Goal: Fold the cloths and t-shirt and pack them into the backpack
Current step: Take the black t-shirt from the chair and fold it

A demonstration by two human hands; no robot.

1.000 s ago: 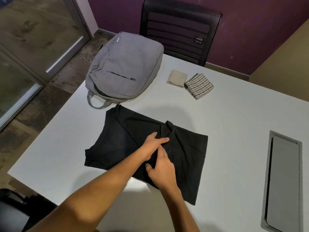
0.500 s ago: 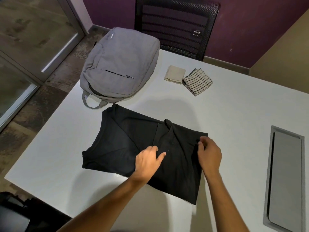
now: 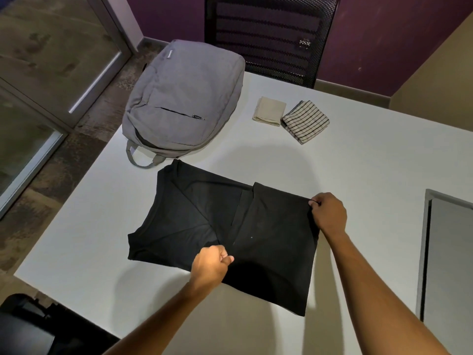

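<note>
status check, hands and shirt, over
Left hand pinching shirt at near edge, right hand gripping far right corner. Shirt half folded, flat on table. Nothing in the way.

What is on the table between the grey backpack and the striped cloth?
The head view shows a folded beige cloth between the backpack and the striped cloth, close beside the striped one.

My left hand [image 3: 211, 262] covers the near edge of the shirt [image 3: 271, 242], and its curled fingers [image 3: 225, 258] hide what cloth they hold. My right hand [image 3: 330, 213] hides the shirt's far right corner. Both forearms run off the bottom edge. The chair [image 3: 266, 37] is cut off at the top, the grey panel [image 3: 448, 265] at the right. The backpack [image 3: 184, 98] logo is too small to read.
</note>
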